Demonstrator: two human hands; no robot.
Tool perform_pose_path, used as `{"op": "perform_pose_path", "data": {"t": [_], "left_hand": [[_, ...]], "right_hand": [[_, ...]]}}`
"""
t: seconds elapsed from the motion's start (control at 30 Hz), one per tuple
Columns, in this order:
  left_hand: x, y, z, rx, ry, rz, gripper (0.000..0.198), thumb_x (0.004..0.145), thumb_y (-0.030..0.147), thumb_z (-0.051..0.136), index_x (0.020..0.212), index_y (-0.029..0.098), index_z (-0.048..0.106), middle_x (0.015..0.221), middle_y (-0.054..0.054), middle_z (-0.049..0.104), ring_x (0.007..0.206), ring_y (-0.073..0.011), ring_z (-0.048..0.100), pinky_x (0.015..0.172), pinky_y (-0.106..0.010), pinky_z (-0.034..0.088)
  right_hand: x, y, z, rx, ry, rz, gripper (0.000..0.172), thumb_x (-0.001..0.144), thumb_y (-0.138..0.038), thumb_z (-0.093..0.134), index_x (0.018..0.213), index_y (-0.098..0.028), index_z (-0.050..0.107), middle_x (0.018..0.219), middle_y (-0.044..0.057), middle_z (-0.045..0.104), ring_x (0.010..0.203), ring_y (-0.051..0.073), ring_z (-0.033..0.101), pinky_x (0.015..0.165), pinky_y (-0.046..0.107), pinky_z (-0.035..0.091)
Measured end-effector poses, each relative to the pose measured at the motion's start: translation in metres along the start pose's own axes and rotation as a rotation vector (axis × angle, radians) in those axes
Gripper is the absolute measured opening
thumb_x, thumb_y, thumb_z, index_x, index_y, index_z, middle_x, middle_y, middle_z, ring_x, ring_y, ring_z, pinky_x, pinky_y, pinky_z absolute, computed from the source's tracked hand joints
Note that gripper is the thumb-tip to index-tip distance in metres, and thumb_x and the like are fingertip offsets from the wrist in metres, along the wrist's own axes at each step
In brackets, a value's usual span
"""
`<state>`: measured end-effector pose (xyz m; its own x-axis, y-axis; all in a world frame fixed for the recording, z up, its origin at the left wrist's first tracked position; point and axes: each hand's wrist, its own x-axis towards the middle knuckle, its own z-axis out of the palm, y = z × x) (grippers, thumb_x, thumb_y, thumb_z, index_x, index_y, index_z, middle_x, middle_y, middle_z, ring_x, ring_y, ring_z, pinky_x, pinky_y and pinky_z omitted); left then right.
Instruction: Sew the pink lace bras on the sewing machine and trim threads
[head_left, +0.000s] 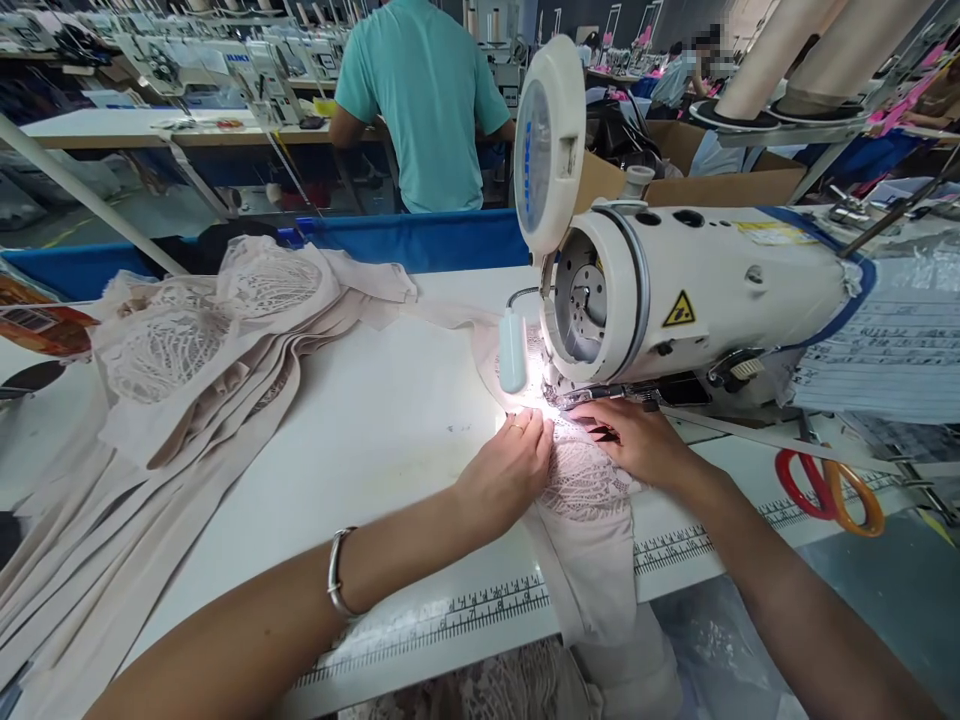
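Under the lit needle area of the white sewing machine [675, 280] lies a pale pink bra with a lace cup [581, 480]. My left hand [510, 465] has its fingers pressed together on the cloth, just left of the presser foot. On the other side, my right hand [637, 440] guides the lace edge with bent fingers. Small dark thread snips [602, 433] show beneath its palm, partly hidden. From the lace cup, plain cloth hangs over the table's front edge. The needle tip is lost in the glare.
A pile of similar lace bras [225, 340] lies at the left of the white table [390, 430]. Red and orange-handled scissors [829, 490] rest at the right. A ruler strip [495, 605] runs along the front edge. Beyond a blue cloth [420, 243] sits a person [420, 100].
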<state>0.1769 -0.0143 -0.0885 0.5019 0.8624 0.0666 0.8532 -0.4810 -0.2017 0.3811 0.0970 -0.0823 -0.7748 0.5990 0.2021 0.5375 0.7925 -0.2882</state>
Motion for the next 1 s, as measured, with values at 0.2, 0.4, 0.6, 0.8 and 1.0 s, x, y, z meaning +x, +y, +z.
{"op": "perform_pose_path", "data": {"t": [0.2,0.4,0.6,0.8,1.0], "left_hand": [[-0.001,-0.008,0.009,0.045,0.085,0.058,0.048,0.088,0.005,0.042,0.135,-0.005,0.045,0.134,-0.028,0.058,0.128,-0.0339,0.055,0.109,-0.048,0.045],[-0.001,-0.02,0.009,-0.001,0.198,0.044,0.04,0.092,0.005,0.039,0.131,-0.003,0.048,0.123,-0.024,0.064,0.118,-0.0309,0.06,0.103,-0.044,0.049],[0.0,-0.035,0.009,-0.188,0.29,0.071,0.034,0.096,0.001,0.032,0.124,0.002,0.052,0.115,-0.02,0.066,0.116,-0.027,0.061,0.099,-0.041,0.052],[-0.001,-0.054,0.005,-0.312,0.266,0.08,0.033,0.096,0.002,0.035,0.124,0.007,0.052,0.123,-0.019,0.064,0.113,-0.0254,0.062,0.091,-0.04,0.054],[0.002,-0.044,-0.007,-0.226,0.204,-0.031,0.037,0.089,-0.005,0.037,0.115,0.009,0.058,0.115,-0.017,0.065,0.105,-0.0277,0.061,0.077,-0.038,0.051]], "right_hand": [[-0.002,-0.005,-0.006,-0.158,-0.069,-0.1,0.071,0.065,0.004,0.047,0.124,-0.031,0.067,0.094,0.001,0.071,0.085,0.016,0.067,0.059,0.021,0.045],[-0.002,-0.007,-0.004,-0.162,-0.055,-0.083,0.067,0.067,0.002,0.048,0.123,-0.03,0.067,0.096,0.0,0.071,0.085,0.016,0.066,0.057,0.021,0.044],[-0.002,-0.007,-0.003,-0.17,-0.056,-0.076,0.07,0.062,0.002,0.045,0.122,-0.027,0.066,0.1,0.001,0.071,0.085,0.017,0.066,0.057,0.022,0.041],[-0.001,-0.01,-0.003,-0.16,-0.078,-0.085,0.069,0.066,0.0,0.045,0.126,-0.027,0.064,0.094,0.001,0.07,0.079,0.017,0.063,0.057,0.023,0.039],[0.001,-0.012,-0.003,-0.117,-0.096,-0.08,0.067,0.066,0.0,0.044,0.126,-0.024,0.063,0.093,0.003,0.068,0.076,0.017,0.063,0.058,0.023,0.042]]}}
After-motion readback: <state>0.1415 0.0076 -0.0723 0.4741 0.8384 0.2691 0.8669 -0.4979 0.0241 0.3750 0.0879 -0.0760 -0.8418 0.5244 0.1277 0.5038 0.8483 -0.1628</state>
